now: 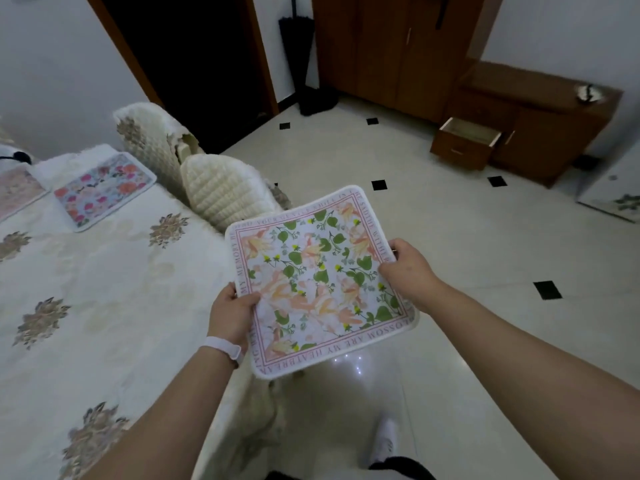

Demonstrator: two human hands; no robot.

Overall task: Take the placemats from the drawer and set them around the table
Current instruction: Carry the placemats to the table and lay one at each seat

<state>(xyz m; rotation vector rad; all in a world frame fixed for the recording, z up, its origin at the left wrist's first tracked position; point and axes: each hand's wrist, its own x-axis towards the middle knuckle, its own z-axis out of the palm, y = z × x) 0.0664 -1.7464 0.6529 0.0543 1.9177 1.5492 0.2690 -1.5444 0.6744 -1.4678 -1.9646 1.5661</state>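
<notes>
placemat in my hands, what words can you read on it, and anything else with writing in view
"OSSOM ARE MY HEATBRE": near border of the held placemat, upside down.
"MY MEMORY": its left border.
"YOUR GENTLE SMILE IS": its far border, faint.
Its right border: too blurred, partly under the right hand.
The blue placemat and the pink placemat: no lettering seen.

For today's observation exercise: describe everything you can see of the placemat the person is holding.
The placemat is roughly square, soft-looking fabric with rounded corners and a white edge. Peach flowers and green leaves sit inside a pink lettered border. It is held face up above the floor beside the table. The left hand grips its left edge, the right hand its right edge.
</notes>
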